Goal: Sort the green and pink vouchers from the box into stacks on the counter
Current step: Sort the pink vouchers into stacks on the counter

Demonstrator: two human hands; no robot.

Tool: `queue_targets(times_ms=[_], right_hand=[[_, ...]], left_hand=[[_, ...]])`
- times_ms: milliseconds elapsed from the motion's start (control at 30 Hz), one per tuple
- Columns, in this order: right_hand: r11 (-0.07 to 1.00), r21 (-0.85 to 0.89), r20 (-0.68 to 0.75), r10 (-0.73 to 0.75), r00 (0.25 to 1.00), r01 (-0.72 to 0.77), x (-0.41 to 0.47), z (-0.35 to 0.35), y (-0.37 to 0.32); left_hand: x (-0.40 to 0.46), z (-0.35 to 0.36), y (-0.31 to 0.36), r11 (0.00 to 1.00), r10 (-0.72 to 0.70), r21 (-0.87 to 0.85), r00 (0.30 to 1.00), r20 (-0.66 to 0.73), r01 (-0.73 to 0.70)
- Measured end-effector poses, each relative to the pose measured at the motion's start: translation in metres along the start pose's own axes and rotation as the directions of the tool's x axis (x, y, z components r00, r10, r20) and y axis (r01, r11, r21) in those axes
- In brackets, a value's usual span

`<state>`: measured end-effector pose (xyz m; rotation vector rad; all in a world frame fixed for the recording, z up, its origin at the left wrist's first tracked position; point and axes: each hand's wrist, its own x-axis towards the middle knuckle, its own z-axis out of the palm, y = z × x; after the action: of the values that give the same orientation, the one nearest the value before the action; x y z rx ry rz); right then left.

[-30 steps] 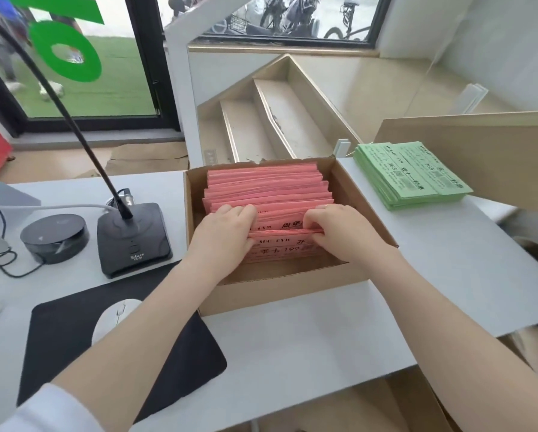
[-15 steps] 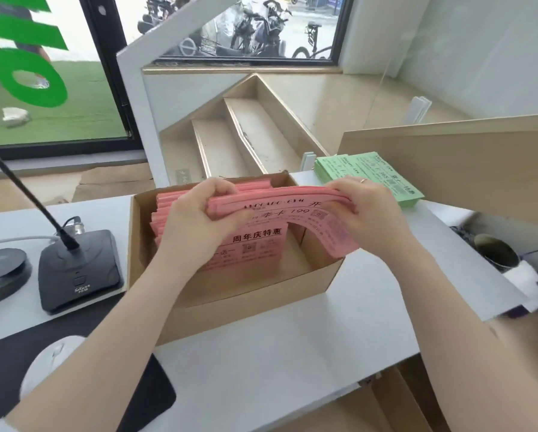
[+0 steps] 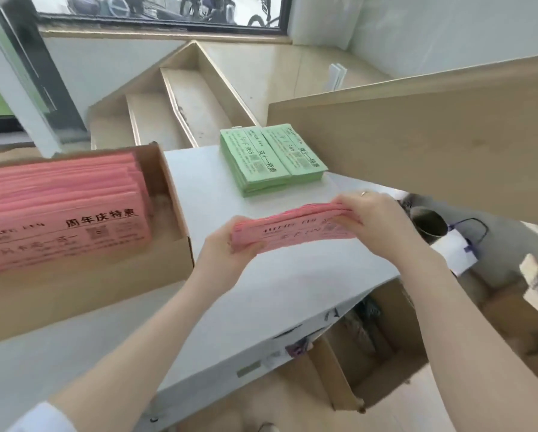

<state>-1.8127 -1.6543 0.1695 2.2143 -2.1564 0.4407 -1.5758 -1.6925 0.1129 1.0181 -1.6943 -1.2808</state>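
A bundle of pink vouchers [image 3: 295,232] hangs just above the white counter [image 3: 277,294], to the right of the cardboard box [image 3: 168,182]. My left hand [image 3: 227,247] grips its left end and my right hand [image 3: 377,222] grips its right end from above. More pink vouchers [image 3: 65,210] stand on edge inside the box at the left. Two side-by-side stacks of green vouchers [image 3: 271,157] lie on the counter behind the held bundle.
A raised wooden partition [image 3: 417,135] borders the counter on the right. Past the counter's right edge sit a dark cup [image 3: 430,222] and a white bag. An open cardboard carton [image 3: 377,344] stands on the floor below the counter's front edge. Wooden steps rise behind.
Both hands have lifted the pink bundle out of the box and carried it right, over the counter in front of the green stacks. The camera has swung right with them.
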Motion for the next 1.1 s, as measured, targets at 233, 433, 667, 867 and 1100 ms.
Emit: queue_targets(times_ms=[233,433,667,867,1100], right_hand=[[0.991,0.124,0.125,0.032,0.992,-0.048,-0.019,0.039,0.055],[0.423,0.818,0.285,0.29,0.913,-0.39,-0.031,0.058,0.077],[0.178,0.954,0.162,0.371,0.915,-0.241,-0.027,0.082,0.054],[0.201,0.95,0.155,0.357,0.921,-0.238,-0.028,0.078,0.068],[0.346,0.912,0.123,0.285,0.951,-0.221,-0.023,0.071,0.084]], left_hand=[[0.005,0.038,-0.034,0.992,-0.123,-0.012,0.986,-0.113,0.122],[0.01,0.052,-0.024,0.947,-0.209,-0.286,0.96,-0.189,0.15],[0.017,0.076,-0.013,0.945,-0.243,-0.296,0.901,-0.36,0.136],[0.027,0.078,-0.017,0.941,-0.256,-0.299,0.908,-0.331,0.156],[0.033,0.063,-0.049,0.962,-0.271,0.016,0.956,-0.112,0.274]])
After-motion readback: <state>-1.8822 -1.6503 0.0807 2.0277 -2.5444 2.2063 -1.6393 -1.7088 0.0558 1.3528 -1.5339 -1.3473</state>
